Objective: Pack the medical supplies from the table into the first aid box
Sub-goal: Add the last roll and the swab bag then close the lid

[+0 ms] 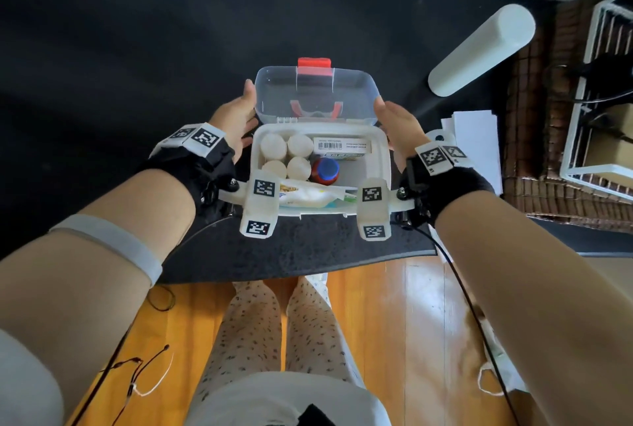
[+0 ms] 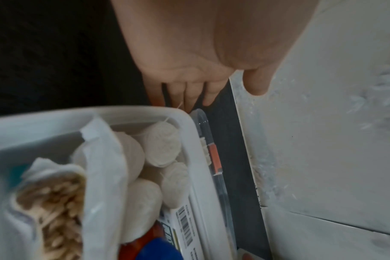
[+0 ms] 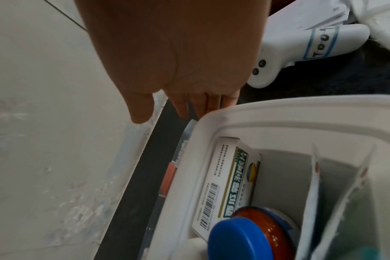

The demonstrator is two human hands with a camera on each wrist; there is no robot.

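Packing looks finished; lid closure is judged to be the step in hand. First aid box (image 1: 385,165) is set on the dark mat (image 1: 294,247) near the table's front edge, with its clear lid (image 1: 317,91) swung back past upright on the far-side hinge and the red latch (image 1: 314,63) at the lid's far edge. Contents are seen inside: four white gauze rolls (image 1: 286,156) at the left, a barcoded medicine carton (image 1: 342,146) along the far wall, a blue-capped bottle (image 1: 325,170) beside the rolls, and a flat wipe pack (image 1: 308,194) along the near wall. Left hand (image 1: 236,117) and right hand (image 1: 399,127) are placed at either side of the lid, fingers straight and extended, nothing gripped; whether the palms touch the lid edges cannot be told for certain. No loose supplies are seen on the mat; a white cylinder (image 1: 479,48), paper sheets (image 1: 476,137) and a white handheld device (image 3: 301,52) at the right are probably not part of the kit. Next move is expected to need both hands tipping the lid forward evenly, nothing protruding above the rim, then the latch pressed down at the front.
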